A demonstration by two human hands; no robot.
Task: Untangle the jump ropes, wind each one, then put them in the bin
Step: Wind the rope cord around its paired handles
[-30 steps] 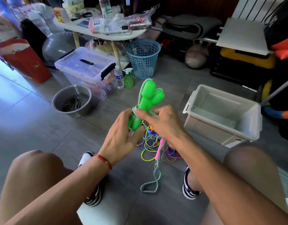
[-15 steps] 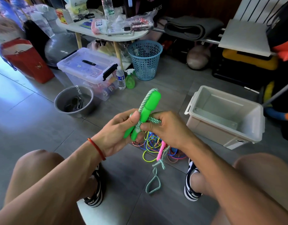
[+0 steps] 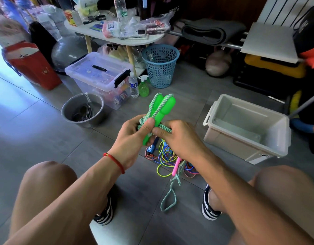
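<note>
Seated person, knees in the foreground, both sneakered feet on the grey tiled floor (image 3: pixel 37 138). Below the fingers, a slack loop of the teal rope (image 3: pixel 168 200) is hanging down to the floor between the feet. Just beyond it, directly under the hands, a tangled pile of jump ropes (image 3: pixel 167 156) is lying on the floor: yellow, blue and red cords, one pink handle (image 3: pixel 176 165), one blue handle (image 3: pixel 151 147).

The left hand (image 3: pixel 133 140) is gripping the two green handles (image 3: pixel 163 106) side by side, thumb pressed across the rope turns at mid-length, remaining fingers curled behind. The right hand (image 3: pixel 177 137) is pinching the teal rope against the handles just beside the left thumb, fingers curled. Rope is running up along the handles and looping over their far ends, which are pointing away from the fingers.

Farther right of the fingers, the open white bin (image 3: pixel 248 128) is sitting on the floor. Farther left, a metal bowl (image 3: pixel 82 110); behind it a lidded clear storage box (image 3: pixel 97 75) and a blue mesh basket (image 3: pixel 160 65).
</note>
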